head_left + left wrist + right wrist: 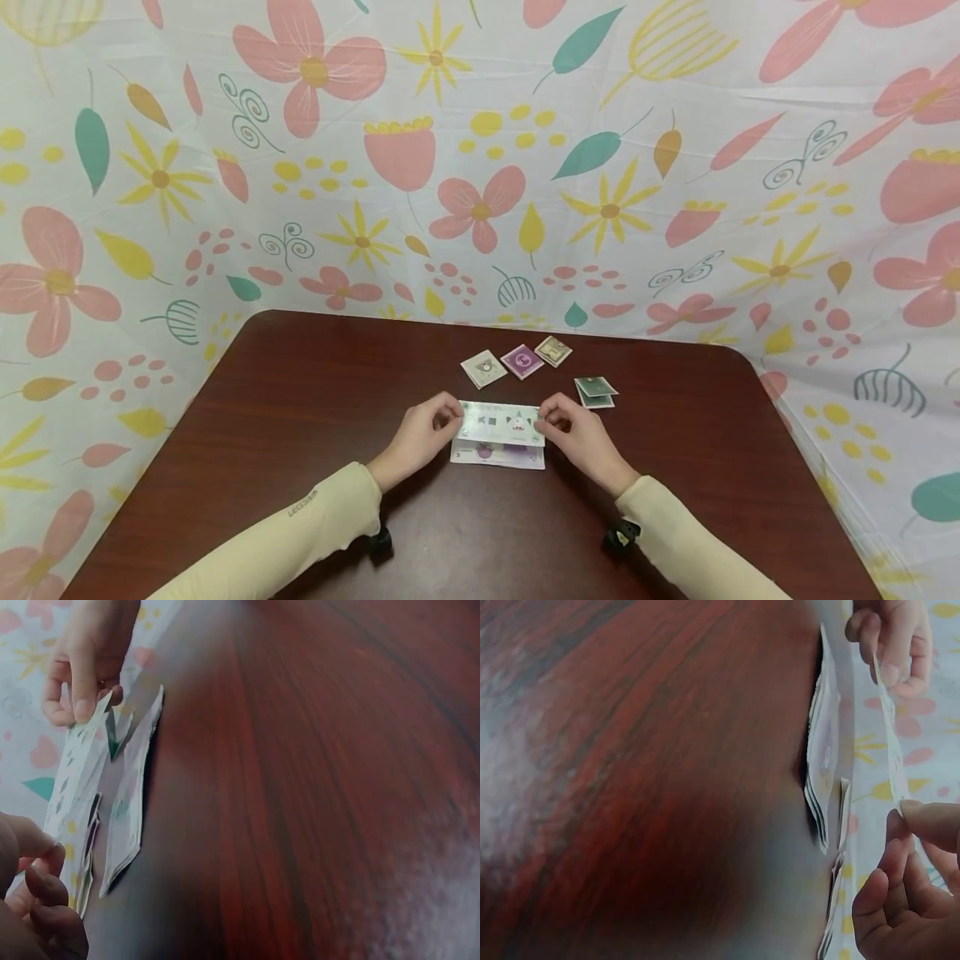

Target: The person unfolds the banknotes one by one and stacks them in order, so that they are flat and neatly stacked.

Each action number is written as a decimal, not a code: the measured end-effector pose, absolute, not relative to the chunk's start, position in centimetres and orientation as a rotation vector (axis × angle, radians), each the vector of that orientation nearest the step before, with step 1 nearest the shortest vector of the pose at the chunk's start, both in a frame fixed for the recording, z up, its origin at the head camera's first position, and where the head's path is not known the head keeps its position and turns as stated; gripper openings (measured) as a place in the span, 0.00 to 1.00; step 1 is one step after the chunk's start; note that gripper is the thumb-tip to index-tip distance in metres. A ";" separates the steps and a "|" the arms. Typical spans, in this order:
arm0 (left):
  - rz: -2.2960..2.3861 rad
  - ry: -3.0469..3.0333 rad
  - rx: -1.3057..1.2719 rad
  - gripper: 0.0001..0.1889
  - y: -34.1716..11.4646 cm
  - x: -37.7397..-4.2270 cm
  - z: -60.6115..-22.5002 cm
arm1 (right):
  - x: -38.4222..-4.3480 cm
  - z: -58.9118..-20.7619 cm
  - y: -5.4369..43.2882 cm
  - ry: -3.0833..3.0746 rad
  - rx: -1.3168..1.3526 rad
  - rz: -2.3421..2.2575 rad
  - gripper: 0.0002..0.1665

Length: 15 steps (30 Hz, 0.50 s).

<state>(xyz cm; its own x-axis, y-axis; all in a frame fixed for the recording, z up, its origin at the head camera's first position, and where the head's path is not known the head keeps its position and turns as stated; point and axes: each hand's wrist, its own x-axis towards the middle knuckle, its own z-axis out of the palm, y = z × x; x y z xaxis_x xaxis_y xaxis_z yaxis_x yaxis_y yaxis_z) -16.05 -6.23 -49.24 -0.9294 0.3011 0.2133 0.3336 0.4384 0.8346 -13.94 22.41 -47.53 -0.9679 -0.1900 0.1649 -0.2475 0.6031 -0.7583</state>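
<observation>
A pale green-white play banknote (491,423) with a cartoon figure is held up level between both hands. The left hand (420,437) pinches its left end between thumb and fingers. At the opposite end the right hand (588,442) grips it the same way. Under it, on the table, lies a small stack of pale purple notes (495,455), partly covered in the head view. Both wrist views show a gap between the raised banknote (892,739) and the stack (823,742), whose edges look layered.
Behind the hands lie a folded cream note (484,368), a folded purple note (522,361) and a folded tan note (553,350). A half-folded green note (597,390) sits to their right. The brown table (315,392) meets a flowered cloth (480,275) at its far edge.
</observation>
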 end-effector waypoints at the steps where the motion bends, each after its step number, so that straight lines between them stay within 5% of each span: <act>1: -1.498 -2.642 -0.613 0.06 -6.3 -16.0 -49.2 | -13.9 -47.5 22.4 -2.763 0.377 1.283 0.09; 15: -1.284 -2.760 -0.766 0.04 -6.8 -15.8 -49.3 | -13.8 -48.0 22.2 -2.933 0.416 1.116 0.05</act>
<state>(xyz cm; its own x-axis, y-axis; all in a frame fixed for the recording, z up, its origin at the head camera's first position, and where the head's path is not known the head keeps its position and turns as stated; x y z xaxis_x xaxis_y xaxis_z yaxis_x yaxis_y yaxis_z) -15.81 -6.84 -49.31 -0.8809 0.4282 0.2017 0.4300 0.5462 0.7189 -13.77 22.17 -47.97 -0.9651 -0.2522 0.0705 -0.2353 0.7170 -0.6562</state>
